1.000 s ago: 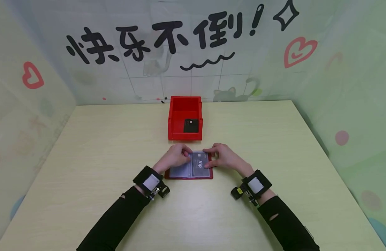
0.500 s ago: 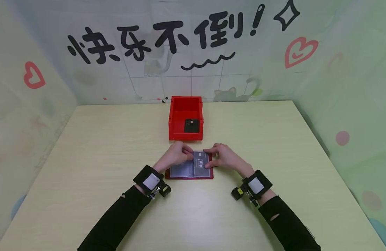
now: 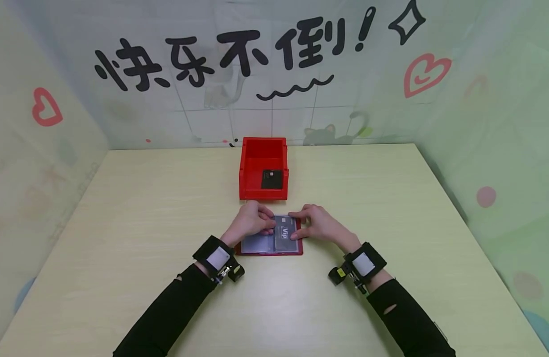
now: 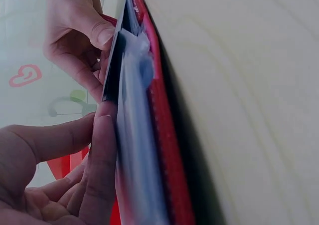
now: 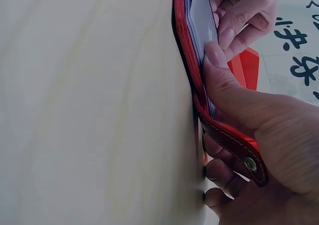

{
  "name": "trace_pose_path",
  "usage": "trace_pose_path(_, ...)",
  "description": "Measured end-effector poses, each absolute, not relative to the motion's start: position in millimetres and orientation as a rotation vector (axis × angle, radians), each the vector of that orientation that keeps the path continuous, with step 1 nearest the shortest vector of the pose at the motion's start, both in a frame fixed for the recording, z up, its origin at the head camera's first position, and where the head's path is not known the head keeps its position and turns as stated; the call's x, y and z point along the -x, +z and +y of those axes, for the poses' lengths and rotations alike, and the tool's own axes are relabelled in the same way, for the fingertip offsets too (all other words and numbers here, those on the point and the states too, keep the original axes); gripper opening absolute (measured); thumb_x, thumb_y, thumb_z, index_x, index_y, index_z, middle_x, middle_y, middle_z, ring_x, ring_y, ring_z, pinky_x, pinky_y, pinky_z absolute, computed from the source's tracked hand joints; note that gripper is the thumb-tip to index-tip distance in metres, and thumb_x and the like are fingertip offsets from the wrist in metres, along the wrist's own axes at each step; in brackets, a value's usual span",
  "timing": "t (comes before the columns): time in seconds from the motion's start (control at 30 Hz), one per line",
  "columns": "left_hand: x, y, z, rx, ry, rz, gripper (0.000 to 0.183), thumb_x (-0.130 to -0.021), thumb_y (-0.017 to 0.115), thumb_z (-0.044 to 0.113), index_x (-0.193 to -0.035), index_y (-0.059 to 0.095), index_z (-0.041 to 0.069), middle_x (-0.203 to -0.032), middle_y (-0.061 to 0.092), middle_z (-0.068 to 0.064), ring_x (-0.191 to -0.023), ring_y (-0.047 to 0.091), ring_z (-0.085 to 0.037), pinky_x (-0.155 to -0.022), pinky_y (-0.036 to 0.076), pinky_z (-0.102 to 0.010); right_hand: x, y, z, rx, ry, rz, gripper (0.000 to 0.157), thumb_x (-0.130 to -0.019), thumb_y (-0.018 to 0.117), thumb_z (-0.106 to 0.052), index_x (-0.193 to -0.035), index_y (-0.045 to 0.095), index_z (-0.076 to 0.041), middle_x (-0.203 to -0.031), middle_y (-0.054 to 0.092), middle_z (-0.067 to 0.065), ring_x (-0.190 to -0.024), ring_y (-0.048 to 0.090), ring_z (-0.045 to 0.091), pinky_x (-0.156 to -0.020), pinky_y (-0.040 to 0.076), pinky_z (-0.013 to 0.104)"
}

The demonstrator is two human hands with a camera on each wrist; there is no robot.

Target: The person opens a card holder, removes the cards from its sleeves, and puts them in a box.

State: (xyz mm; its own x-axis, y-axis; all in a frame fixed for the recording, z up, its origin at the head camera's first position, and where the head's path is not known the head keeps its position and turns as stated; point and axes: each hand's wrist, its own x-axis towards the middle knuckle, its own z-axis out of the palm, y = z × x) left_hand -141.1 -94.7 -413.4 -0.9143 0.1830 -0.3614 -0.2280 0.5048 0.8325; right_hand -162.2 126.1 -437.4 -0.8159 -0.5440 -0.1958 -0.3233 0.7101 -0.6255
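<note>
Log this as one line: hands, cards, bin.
left hand: pinches edge of VIP card; right hand: grips red card holder, thumb on card; VIP card: over holder's right half; red bin: black card inside

Table (image 3: 274, 307): I have pale, faintly grained wood before me | far edge, near its middle: red bin (image 3: 263, 195), standing upright | closer to me: red card holder (image 3: 257, 244), lying open just short of the bin

1. Here's your "Vip", running sideways in white on the grey card (image 3: 284, 234).
2. Across your backdrop (image 3: 203, 121), black characters call out "快乐不倒!", exclamation mark and all.
3. Your right wrist view catches part of it.
4. The black card (image 3: 272, 180) in your red box (image 3: 263, 195): print too small to read.
</note>
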Motion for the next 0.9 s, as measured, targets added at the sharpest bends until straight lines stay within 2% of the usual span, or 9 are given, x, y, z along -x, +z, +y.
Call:
trace_pose_path(0.57,143,-417,-109,0.104,1.448,2.252,0.028,-0.092,0.071,0.008,-0.117,0.070,-0.005,-0.099,0.074,-0.019,-0.069,0.070,-0.012,-0.069,0.061,-0.026,162,-437,127,0.691,-0.817,2.558,0.065,-0.081,0.084,-0.031,-0.138,0.061,-0.011,-0.096,0.058,0.007,-0.095,0.051,0.018,-0.075,0.039,0.028)
trace_pose_path(0.77,139,-414,-106,0.109,1.419,2.247,0.042,-0.088,0.078,0.016,-0.121,0.062,-0.004,-0.110,0.072,-0.021,-0.073,0.071,-0.015,-0.066,0.059,-0.024,162,-435,127,0.692,-0.826,2.555,0.064,-0.081,0.084,-0.030,-0.138,0.062,-0.011,-0.095,0.058,0.007,-0.093,0.050,0.018,-0.075,0.039,0.028)
trace_pose_path(0.9,136,-416,-106,0.119,1.400,2.262,0.046,-0.087,0.079,0.013,-0.123,0.056,-0.003,-0.115,0.069,-0.022,-0.074,0.070,-0.016,-0.062,0.057,-0.021,162,-436,126,0.696,-0.831,2.551,0.064,-0.081,0.084,-0.031,-0.138,0.061,-0.010,-0.097,0.059,0.007,-0.094,0.050,0.018,-0.075,0.039,0.028)
